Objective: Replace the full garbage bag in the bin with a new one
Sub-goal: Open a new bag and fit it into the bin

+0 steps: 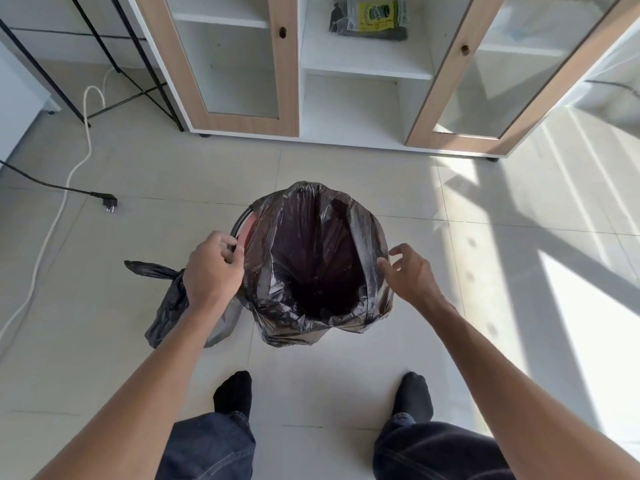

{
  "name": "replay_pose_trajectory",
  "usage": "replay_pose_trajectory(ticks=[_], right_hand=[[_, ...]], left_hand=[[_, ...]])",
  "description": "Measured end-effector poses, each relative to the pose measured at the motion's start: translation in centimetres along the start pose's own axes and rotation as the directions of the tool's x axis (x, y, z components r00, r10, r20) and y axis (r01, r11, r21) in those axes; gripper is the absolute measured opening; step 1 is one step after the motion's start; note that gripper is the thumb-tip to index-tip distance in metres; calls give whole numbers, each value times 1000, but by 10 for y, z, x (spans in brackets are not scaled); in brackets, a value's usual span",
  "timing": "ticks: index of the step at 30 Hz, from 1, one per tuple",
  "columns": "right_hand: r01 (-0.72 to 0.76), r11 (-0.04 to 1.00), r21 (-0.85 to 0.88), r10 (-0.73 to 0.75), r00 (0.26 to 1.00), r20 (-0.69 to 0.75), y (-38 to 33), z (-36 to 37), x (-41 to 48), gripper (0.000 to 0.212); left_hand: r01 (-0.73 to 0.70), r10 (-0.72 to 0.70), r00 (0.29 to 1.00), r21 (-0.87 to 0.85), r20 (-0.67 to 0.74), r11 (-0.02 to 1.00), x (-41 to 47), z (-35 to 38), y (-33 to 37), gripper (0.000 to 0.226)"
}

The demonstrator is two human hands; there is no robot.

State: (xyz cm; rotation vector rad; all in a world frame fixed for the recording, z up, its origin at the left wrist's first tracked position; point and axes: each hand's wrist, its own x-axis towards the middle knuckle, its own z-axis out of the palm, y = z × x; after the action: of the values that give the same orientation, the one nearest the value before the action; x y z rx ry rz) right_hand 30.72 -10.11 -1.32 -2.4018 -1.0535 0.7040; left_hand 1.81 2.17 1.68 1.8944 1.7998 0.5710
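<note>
A reddish bin (250, 227) with a black rim stands on the floor in front of me. A fresh black garbage bag (313, 258) lines it, its edge folded over the rim on the far, right and near sides. At the left the rim is still bare. My left hand (214, 268) pinches the bag's edge at that bare rim. My right hand (408, 271) touches the bag's right side with fingers spread. A tied, full black bag (166, 306) lies on the floor left of the bin, partly behind my left forearm.
A white cabinet (349, 109) with wood-framed glass doors stands behind the bin; a pack of bags (369, 17) lies on its shelf. A white cable (74, 168) and a black plug (109, 202) lie on the tiles at the left. My socked feet (235, 393) stand near the bin.
</note>
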Motion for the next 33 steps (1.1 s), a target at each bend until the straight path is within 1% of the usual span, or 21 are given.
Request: replay_pose_trajectory(ticks=[1,3,5,8,10,12,13,15,18,22,27,30,33], right_hand=[[-28,1000,9,28,1000,-12,-1,5,5,44],[-82,996,34,83,996,-39,-1,14,13,50],[-144,985,96,151,986,-77,-2,22,19,45],[-206,963,173,237,955,-179,-1,27,27,29],[-227,954,198,270,935,-231,1,28,30,23],[-226,952,208,277,926,-258,5,28,32,21],[-224,953,203,273,926,-261,6,29,34,20],[-222,958,181,264,931,-253,6,29,37,18],[-244,955,169,280,929,-242,5,27,43,13],[-288,942,170,320,926,-202,9,30,43,10],[-304,931,202,339,926,-168,9,32,42,9],[-296,930,216,333,929,-160,10,32,45,11],[-293,935,201,322,937,-135,13,36,48,13]], left_hand=[[15,-17,999,38,32,999,6,4,-5,13],[14,-24,993,91,112,996,9,16,-12,19],[2,-18,991,121,132,993,9,26,-12,31],[10,-35,989,175,142,984,13,37,-12,45],[21,-54,987,211,150,977,16,39,-8,45],[26,-64,986,236,154,971,21,40,-5,28],[48,-83,984,217,155,975,25,40,-3,24],[114,-132,983,141,124,983,31,42,-2,31],[189,-189,981,16,37,982,39,44,-7,24],[266,-269,963,-75,-28,961,47,40,-19,21],[378,-393,919,-209,-35,902,61,42,-37,23],[449,-476,879,-275,-36,850,65,45,-44,23],[540,-564,825,-358,45,762,68,53,-57,16]])
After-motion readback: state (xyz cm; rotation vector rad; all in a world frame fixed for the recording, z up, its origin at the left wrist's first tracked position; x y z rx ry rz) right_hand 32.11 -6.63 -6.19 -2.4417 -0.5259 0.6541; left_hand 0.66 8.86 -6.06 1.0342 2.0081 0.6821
